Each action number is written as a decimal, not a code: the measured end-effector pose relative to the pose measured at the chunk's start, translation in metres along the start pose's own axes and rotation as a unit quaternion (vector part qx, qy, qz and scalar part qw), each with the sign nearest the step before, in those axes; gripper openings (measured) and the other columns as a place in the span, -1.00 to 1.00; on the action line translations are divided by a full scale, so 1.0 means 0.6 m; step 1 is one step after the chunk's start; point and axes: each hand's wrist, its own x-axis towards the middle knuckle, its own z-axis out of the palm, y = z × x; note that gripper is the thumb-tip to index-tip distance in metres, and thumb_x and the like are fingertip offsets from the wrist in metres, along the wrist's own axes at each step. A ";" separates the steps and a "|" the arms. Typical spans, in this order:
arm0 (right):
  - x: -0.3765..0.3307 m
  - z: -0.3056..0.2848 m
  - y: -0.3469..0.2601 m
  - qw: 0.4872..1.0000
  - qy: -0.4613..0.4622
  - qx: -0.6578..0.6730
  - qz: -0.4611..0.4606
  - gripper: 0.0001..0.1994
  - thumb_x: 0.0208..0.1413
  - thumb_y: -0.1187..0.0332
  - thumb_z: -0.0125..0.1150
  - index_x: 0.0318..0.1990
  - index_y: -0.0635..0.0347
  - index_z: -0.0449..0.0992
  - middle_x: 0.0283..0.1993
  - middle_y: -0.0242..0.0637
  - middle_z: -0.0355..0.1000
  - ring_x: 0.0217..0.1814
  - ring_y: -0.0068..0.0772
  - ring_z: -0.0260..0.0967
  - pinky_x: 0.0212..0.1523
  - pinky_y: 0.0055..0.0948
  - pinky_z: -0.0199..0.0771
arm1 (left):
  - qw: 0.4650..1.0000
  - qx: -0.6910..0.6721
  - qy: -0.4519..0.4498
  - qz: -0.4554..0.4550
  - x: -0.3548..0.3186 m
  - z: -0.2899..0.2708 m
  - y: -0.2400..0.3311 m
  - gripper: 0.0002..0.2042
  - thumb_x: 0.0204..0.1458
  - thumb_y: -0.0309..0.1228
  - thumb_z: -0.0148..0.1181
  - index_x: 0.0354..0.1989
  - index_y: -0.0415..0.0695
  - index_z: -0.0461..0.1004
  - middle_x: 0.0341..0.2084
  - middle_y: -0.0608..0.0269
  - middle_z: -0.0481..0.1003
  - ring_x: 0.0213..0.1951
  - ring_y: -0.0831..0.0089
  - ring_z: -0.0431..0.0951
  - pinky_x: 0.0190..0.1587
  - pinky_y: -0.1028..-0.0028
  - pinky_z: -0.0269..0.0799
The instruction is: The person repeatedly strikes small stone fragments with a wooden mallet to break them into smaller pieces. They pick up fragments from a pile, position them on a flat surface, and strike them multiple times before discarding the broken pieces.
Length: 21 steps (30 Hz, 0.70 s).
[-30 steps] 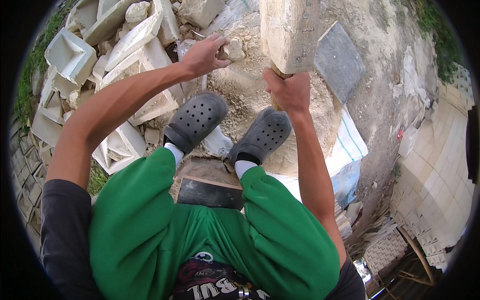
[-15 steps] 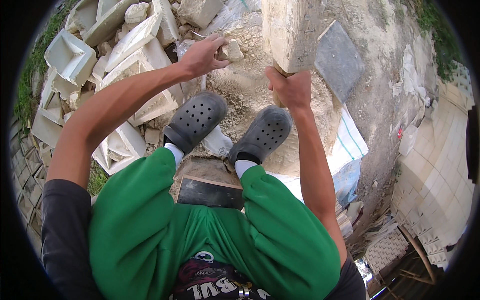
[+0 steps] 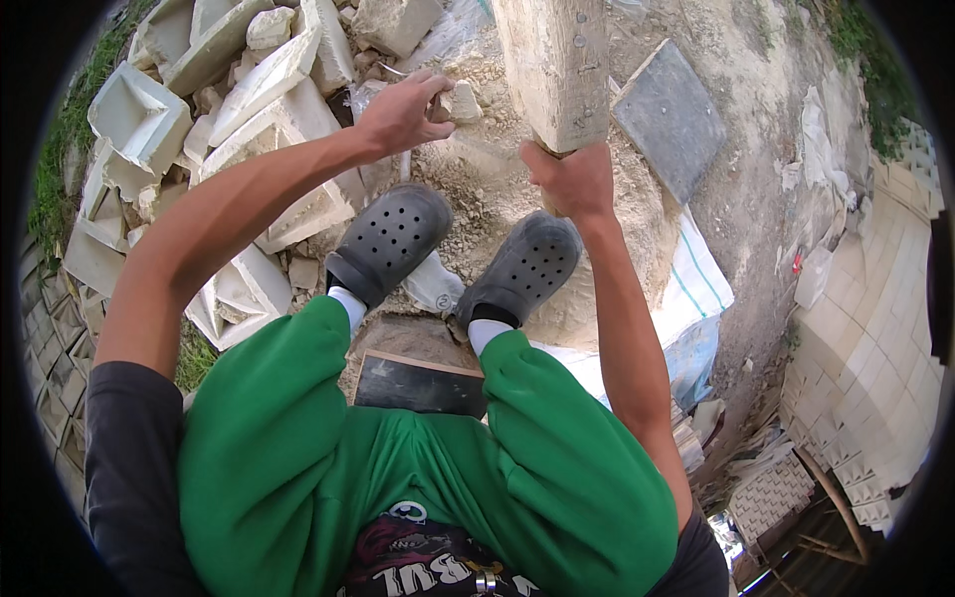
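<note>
Gripping mallet (image 3: 557,80), right hand (image 3: 579,181) clenched, left hand (image 3: 400,115) half-curled beside chunk (image 3: 462,102)

Blocks (image 3: 279,149) lie beyond the left edge of the rubble heap (image 3: 487,164) before you, a slab (image 3: 671,119) by its far right edge, sheeting (image 3: 696,274) along its near right edge, a stone (image 3: 463,102) atop it at your left hand (image 3: 406,114).

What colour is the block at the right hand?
Pale beige; the block shows best in the head view.

grey slab (image 3: 671,121) on dusty ground (image 3: 761,214) | grass (image 3: 55,189), left rim | pale stacked blocks (image 3: 865,328), right
</note>
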 end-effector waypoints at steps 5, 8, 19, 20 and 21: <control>0.018 0.036 0.031 0.995 -0.027 -0.087 0.042 -0.54 -0.07 0.18 0.40 -0.08 0.36 0.61 -0.33 -0.07 0.60 -0.39 -0.24 0.58 -0.32 -0.31 0.57 | 0.998 0.048 0.023 0.025 -0.001 0.012 -0.007 -0.49 -0.02 -0.26 0.42 0.11 -0.14 0.45 -0.07 0.10 0.50 -0.17 0.17 0.62 -0.07 0.24 0.54; 0.015 0.014 0.013 0.993 -0.040 -0.091 0.069 -0.54 -0.08 0.16 0.41 -0.11 0.36 0.62 -0.36 -0.09 0.60 -0.39 -0.26 0.58 -0.32 -0.32 0.56 | 0.998 0.039 0.036 0.021 -0.005 0.015 -0.014 -0.48 -0.03 -0.26 0.42 0.11 -0.13 0.45 -0.06 0.09 0.49 -0.16 0.18 0.63 -0.07 0.24 0.54; 0.018 0.032 0.025 0.991 -0.068 -0.089 0.073 -0.55 -0.11 0.15 0.40 -0.18 0.40 0.63 -0.24 0.09 0.62 -0.12 -0.05 0.63 -0.08 -0.19 0.57 | 0.998 0.044 0.036 0.022 -0.005 0.012 -0.007 -0.47 -0.04 -0.24 0.43 0.10 -0.17 0.44 -0.09 0.09 0.49 -0.19 0.15 0.62 -0.10 0.23 0.54; 0.019 0.029 0.026 0.991 -0.062 -0.095 0.076 -0.55 -0.11 0.15 0.40 -0.17 0.39 0.63 -0.24 0.09 0.62 -0.12 -0.05 0.63 -0.08 -0.19 0.57 | 0.998 0.046 0.038 0.026 -0.005 0.012 -0.005 -0.47 -0.04 -0.24 0.43 0.09 -0.17 0.44 -0.09 0.08 0.49 -0.20 0.14 0.62 -0.11 0.23 0.54; 0.020 0.021 0.027 0.990 -0.055 -0.101 0.080 -0.55 -0.12 0.15 0.40 -0.17 0.38 0.63 -0.24 0.08 0.62 -0.12 -0.05 0.63 -0.08 -0.19 0.57 | 0.998 0.038 0.039 0.027 -0.004 0.013 -0.003 -0.47 -0.04 -0.24 0.43 0.09 -0.18 0.44 -0.10 0.08 0.49 -0.21 0.14 0.61 -0.11 0.23 0.53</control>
